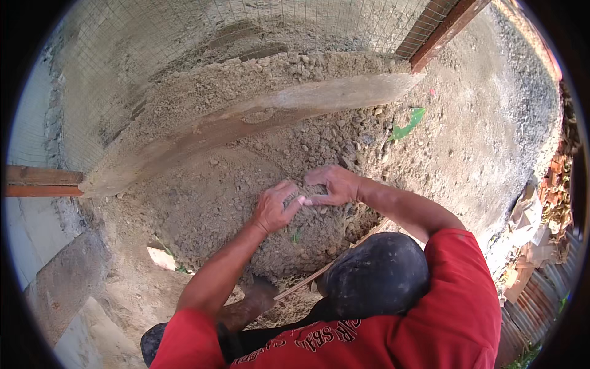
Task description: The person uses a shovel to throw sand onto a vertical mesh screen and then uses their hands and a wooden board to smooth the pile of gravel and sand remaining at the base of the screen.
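Note:
Over a mound of loose sandy soil (209, 184) mixed with gravel, both of my hands meet. My left hand (276, 207) comes from the lower left, its fingers curled inward. From the right, my right hand (335, 186) bends toward it with curved fingers, and the thumbs are close together. A small heap of soil is cupped between the two palms, partly hidden by the fingers. Darker, coarser stones lie just beyond and beside my right hand.
A low curb (319, 97) with wire mesh (203, 31) above it runs across the far side. Reddish posts (445, 34) frame the mesh. A green leaf (407, 123) lies right of the mound. Near my bent knee (376, 277) is a thin stick (301, 284); corrugated metal (534, 317) lies lower right.

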Demonstrator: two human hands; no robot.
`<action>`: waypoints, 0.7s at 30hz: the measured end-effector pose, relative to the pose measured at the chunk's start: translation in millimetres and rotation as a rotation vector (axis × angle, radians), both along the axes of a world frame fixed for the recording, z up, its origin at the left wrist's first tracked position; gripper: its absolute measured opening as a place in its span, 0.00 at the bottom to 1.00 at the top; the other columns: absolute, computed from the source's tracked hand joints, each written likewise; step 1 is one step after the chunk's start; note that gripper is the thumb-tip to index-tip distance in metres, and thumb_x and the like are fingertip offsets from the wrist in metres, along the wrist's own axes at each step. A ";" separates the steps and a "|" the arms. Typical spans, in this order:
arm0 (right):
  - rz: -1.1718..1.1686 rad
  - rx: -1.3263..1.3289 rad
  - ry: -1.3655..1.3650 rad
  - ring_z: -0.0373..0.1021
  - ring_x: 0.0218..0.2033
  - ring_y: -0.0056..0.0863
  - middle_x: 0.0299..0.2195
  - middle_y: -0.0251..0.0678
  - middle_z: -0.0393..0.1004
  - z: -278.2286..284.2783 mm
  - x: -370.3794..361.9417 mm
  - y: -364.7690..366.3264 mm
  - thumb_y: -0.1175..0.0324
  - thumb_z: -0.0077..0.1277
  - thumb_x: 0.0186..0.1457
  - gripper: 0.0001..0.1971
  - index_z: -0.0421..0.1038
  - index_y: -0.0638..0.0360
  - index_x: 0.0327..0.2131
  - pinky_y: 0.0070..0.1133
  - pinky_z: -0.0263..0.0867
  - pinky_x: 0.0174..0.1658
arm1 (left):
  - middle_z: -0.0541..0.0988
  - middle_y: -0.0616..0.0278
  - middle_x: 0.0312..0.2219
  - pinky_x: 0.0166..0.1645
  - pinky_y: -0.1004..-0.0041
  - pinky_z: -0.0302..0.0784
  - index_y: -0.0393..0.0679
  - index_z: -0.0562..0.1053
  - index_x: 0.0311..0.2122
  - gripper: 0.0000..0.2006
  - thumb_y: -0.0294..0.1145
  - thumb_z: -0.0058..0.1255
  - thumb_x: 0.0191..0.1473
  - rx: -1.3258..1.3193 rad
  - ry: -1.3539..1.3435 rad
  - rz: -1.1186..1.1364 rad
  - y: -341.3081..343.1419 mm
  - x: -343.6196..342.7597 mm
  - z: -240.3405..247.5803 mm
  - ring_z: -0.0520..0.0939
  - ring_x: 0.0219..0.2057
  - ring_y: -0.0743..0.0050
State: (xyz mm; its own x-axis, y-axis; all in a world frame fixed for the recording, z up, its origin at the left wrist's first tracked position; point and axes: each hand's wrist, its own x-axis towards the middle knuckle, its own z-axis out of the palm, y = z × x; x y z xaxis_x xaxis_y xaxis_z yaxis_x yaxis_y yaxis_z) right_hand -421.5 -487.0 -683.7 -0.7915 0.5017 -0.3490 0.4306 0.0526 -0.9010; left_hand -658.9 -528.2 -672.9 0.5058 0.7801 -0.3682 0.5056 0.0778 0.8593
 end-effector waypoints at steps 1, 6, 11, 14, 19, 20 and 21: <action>-0.006 -0.083 -0.018 0.74 0.43 0.43 0.43 0.46 0.76 14.8 13.2 -15.9 0.46 0.54 0.54 0.25 0.74 0.55 0.46 0.34 0.71 0.46 | 0.78 0.49 0.42 0.51 0.62 0.72 0.37 0.76 0.41 0.20 0.46 0.51 0.55 -0.117 -0.038 -0.090 -4.1 9.6 15.2 0.77 0.44 0.46; -0.394 0.095 -0.080 0.74 0.44 0.41 0.41 0.42 0.79 56.9 83.1 -18.5 0.41 0.47 0.57 0.26 0.76 0.55 0.42 0.35 0.72 0.48 | 0.71 0.51 0.54 0.62 0.50 0.56 0.45 0.73 0.51 0.28 0.59 0.40 0.59 0.018 -0.062 -0.326 20.1 61.7 20.4 0.68 0.57 0.50; -1.030 0.636 -0.812 0.62 0.56 0.47 0.56 0.49 0.62 -55.0 150.6 63.6 0.46 0.52 0.55 0.31 0.63 0.60 0.54 0.39 0.61 0.58 | 0.63 0.44 0.60 0.66 0.47 0.48 0.40 0.63 0.60 0.35 0.61 0.35 0.60 0.444 0.497 0.066 109.9 145.8 -83.4 0.58 0.63 0.44; -1.021 0.714 -0.645 0.63 0.50 0.50 0.48 0.50 0.66 -63.8 120.2 40.2 0.58 0.60 0.49 0.28 0.64 0.61 0.50 0.37 0.60 0.55 | 0.66 0.46 0.57 0.65 0.50 0.50 0.43 0.64 0.59 0.31 0.57 0.39 0.60 0.262 0.392 0.033 120.3 176.8 -81.6 0.63 0.60 0.45; -0.651 -0.032 -0.484 0.65 0.51 0.46 0.45 0.46 0.69 -1.3 144.3 -25.3 0.50 0.55 0.49 0.30 0.66 0.58 0.51 0.37 0.60 0.58 | 0.77 0.57 0.44 0.60 0.57 0.60 0.51 0.76 0.46 0.20 0.53 0.45 0.56 0.132 -0.046 -0.346 63.6 188.2 -47.7 0.72 0.53 0.59; -0.441 -0.252 -0.485 0.64 0.52 0.45 0.45 0.45 0.70 22.8 166.0 -31.4 0.48 0.54 0.48 0.31 0.66 0.56 0.52 0.37 0.60 0.59 | 0.78 0.56 0.43 0.61 0.55 0.60 0.51 0.77 0.44 0.20 0.52 0.46 0.55 -0.135 -0.132 -0.474 43.4 194.3 -25.5 0.72 0.53 0.59; -0.283 -0.121 -0.544 0.63 0.54 0.45 0.46 0.46 0.70 31.4 189.1 -39.3 0.45 0.55 0.47 0.33 0.66 0.55 0.52 0.38 0.59 0.60 | 0.78 0.56 0.42 0.61 0.55 0.59 0.51 0.77 0.43 0.19 0.52 0.46 0.55 -0.265 -0.182 -0.533 41.7 196.0 -17.0 0.72 0.53 0.59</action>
